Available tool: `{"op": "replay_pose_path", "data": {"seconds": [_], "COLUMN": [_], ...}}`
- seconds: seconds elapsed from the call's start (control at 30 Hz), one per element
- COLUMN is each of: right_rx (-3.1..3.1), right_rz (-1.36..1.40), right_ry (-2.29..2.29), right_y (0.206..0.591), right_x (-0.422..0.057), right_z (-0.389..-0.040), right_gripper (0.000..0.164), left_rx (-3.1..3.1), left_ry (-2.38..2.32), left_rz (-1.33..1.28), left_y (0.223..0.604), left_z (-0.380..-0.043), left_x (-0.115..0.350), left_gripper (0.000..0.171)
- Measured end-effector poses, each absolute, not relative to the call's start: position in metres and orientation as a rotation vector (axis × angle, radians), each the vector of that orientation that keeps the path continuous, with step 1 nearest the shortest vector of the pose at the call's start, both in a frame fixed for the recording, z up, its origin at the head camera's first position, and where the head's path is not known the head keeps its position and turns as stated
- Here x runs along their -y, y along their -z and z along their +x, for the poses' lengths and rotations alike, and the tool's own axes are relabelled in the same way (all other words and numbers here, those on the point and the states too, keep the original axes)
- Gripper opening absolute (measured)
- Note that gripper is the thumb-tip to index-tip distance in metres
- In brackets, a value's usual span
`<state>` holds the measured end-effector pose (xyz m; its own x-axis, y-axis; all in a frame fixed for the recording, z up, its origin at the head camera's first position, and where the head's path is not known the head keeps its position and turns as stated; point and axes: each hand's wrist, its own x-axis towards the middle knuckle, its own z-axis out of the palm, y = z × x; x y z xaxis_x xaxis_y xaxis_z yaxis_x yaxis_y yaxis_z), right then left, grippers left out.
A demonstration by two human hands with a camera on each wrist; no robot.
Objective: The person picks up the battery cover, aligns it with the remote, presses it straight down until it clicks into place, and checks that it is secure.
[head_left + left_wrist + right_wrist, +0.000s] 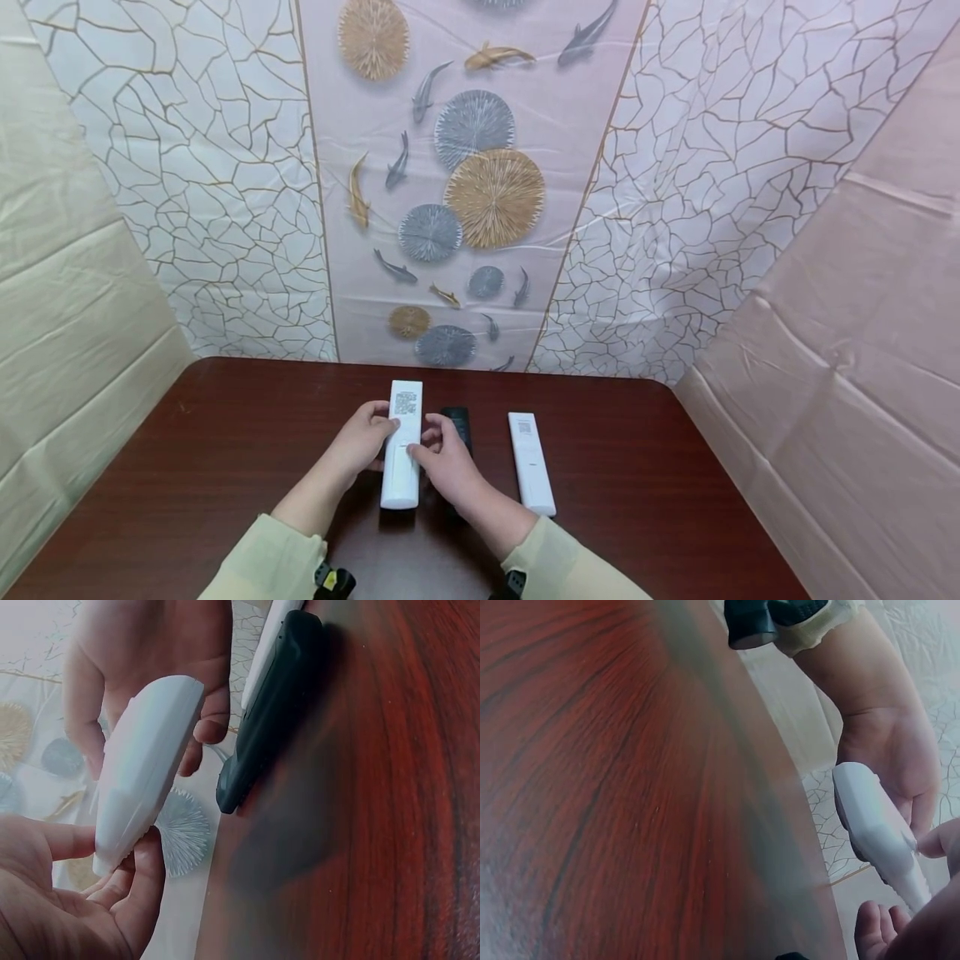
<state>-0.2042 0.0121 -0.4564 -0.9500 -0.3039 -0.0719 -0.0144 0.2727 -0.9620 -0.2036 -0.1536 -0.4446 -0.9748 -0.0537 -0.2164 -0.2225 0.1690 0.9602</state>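
Note:
My left hand (365,439) grips a white remote control (406,479) by its long edge, thumb on the back and fingers beneath. The remote is held above the table, its back with a printed label facing up and its buttoned side down. On the lower back rests the thumb of my right hand (452,471); the other fingers bend loosely beside the remote, apart from it in the right wrist view. Partly hidden by the right hand, a black remote control (459,423) lies on the table. Another white remote control (531,462) lies farther right, back up.
The dark red-brown wooden table (637,500) has a rounded far edge. Behind it hangs a patterned cloth (247,250) with fish and round motifs. Plain beige cloth (832,358) closes in both sides.

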Motion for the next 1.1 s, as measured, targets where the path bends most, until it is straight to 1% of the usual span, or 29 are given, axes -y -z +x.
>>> {"op": "replay_pose_path", "data": {"seconds": [0.2,0.33,0.57,0.8,1.1], "right_rx": [-2.095,-2.041,-2.037,-2.100,-2.123], "right_rz": [-0.227,-0.191,-0.188,-0.191,-0.174], "right_ry": [1.850,1.884,1.912,1.904,1.879], "right_y": [0.4565,0.4582,0.4575,0.4551,0.4566], "right_x": [-0.0127,-0.0127,-0.0117,-0.0078,-0.0087], "right_z": [-0.2052,-0.2069,-0.2068,-0.2064,-0.2074], "right_gripper": [0.052,0.051,0.051,0.054,0.049], "left_rx": [-2.289,-2.280,-2.281,-2.258,-2.260], "left_ry": [-1.934,-1.935,-1.930,-1.972,-1.987], "left_rz": [-0.257,-0.262,-0.268,-0.257,-0.269], "left_y": [0.4421,0.4425,0.4421,0.4415,0.4425], "left_z": [-0.2033,-0.2036,-0.2036,-0.2034,-0.2044], "left_x": [0.1535,0.1541,0.1532,0.1512,0.1526], "left_gripper": [0.047,0.047,0.047,0.046,0.047]}}
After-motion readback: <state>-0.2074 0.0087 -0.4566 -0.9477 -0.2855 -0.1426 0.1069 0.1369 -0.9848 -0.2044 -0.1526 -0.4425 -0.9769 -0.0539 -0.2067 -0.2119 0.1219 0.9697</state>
